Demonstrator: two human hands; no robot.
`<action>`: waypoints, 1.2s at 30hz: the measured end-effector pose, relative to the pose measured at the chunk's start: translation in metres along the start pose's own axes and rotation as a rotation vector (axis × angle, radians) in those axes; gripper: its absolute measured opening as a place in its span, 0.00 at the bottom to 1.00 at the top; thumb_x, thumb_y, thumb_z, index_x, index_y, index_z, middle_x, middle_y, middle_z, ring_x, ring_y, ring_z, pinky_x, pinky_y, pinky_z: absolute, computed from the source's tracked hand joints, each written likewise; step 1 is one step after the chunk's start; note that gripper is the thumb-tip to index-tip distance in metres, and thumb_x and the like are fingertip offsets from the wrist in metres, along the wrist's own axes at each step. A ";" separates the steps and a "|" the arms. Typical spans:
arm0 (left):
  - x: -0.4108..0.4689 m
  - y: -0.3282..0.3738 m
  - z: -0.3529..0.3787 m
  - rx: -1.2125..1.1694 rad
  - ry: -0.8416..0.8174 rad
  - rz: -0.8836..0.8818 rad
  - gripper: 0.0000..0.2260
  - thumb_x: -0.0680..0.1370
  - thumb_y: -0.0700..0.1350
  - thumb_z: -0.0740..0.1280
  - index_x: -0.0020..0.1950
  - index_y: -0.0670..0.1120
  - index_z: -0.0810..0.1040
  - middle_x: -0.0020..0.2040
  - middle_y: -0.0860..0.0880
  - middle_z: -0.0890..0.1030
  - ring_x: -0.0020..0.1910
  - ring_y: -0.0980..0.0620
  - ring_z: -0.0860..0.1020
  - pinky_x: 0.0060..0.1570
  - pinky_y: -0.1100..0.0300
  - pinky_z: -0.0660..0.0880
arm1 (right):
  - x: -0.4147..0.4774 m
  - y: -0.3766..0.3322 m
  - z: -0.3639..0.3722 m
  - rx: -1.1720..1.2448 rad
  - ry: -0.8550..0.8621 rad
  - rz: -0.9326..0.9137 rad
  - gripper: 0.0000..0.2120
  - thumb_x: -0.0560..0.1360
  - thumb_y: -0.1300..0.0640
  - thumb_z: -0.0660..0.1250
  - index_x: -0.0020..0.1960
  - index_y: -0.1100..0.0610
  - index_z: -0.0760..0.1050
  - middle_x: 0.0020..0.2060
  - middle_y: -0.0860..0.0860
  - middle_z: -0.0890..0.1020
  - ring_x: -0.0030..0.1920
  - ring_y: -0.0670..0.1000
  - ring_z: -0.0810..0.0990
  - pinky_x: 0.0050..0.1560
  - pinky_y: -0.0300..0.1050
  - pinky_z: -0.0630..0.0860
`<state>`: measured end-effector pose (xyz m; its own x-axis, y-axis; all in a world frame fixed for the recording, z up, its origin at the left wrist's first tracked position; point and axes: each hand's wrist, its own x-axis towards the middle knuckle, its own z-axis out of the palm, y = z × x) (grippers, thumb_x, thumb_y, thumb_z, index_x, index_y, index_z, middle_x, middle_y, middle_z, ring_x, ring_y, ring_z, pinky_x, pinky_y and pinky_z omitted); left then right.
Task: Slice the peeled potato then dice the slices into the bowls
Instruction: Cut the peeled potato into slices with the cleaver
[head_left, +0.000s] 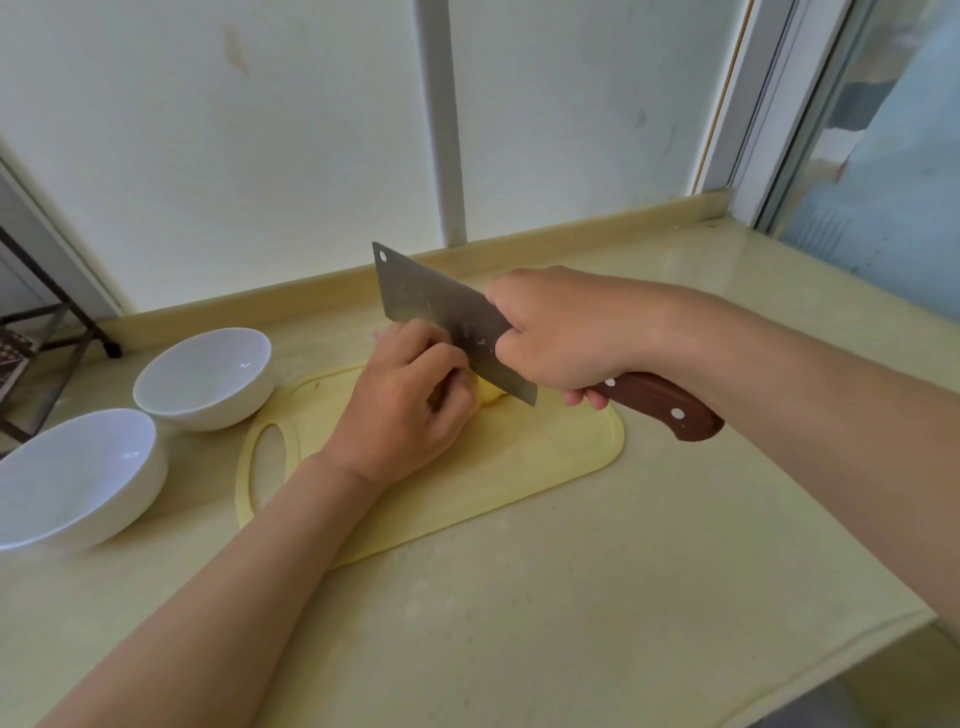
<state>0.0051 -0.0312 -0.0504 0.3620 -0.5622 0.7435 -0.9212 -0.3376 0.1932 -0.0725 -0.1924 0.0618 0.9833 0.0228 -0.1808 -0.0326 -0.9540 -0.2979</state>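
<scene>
The left hand (410, 410) is curling its fingers over the peeled potato (491, 396), holding it down on the yellow cutting board (519, 467); the hand is hiding most of it, and only a pale sliver is showing just right of the knuckles; the right hand (561, 332) is gripping the cleaver (444, 314) by its wooden handle, the blade slanting down beside the left knuckles onto the potato; two white bowls, one nearer (78, 478) and one farther (208, 379), are sitting left of the board on the counter (571, 597); a dark rack (47, 322) is standing at the far left.
</scene>
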 end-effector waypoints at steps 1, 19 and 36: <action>0.000 0.000 0.000 0.003 -0.004 0.001 0.06 0.76 0.38 0.65 0.42 0.37 0.80 0.42 0.42 0.76 0.39 0.44 0.72 0.42 0.54 0.70 | -0.001 0.000 -0.001 -0.005 0.002 0.001 0.06 0.79 0.61 0.55 0.52 0.62 0.69 0.35 0.64 0.82 0.26 0.60 0.80 0.25 0.46 0.75; 0.000 -0.001 0.002 0.031 -0.010 0.012 0.04 0.74 0.35 0.67 0.41 0.37 0.80 0.42 0.42 0.76 0.39 0.43 0.72 0.41 0.51 0.70 | -0.013 -0.007 -0.007 -0.062 -0.001 -0.006 0.05 0.80 0.61 0.54 0.50 0.61 0.68 0.32 0.62 0.81 0.23 0.57 0.78 0.23 0.42 0.72; -0.002 -0.004 0.003 0.005 0.038 0.010 0.03 0.73 0.34 0.67 0.41 0.37 0.80 0.41 0.42 0.76 0.38 0.43 0.73 0.41 0.51 0.71 | -0.007 -0.007 -0.005 -0.034 -0.070 -0.020 0.10 0.81 0.61 0.55 0.43 0.50 0.64 0.30 0.60 0.79 0.21 0.55 0.76 0.24 0.43 0.73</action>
<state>0.0082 -0.0311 -0.0547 0.3471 -0.5366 0.7691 -0.9241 -0.3357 0.1829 -0.0780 -0.1876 0.0697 0.9686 0.0613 -0.2409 -0.0063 -0.9629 -0.2700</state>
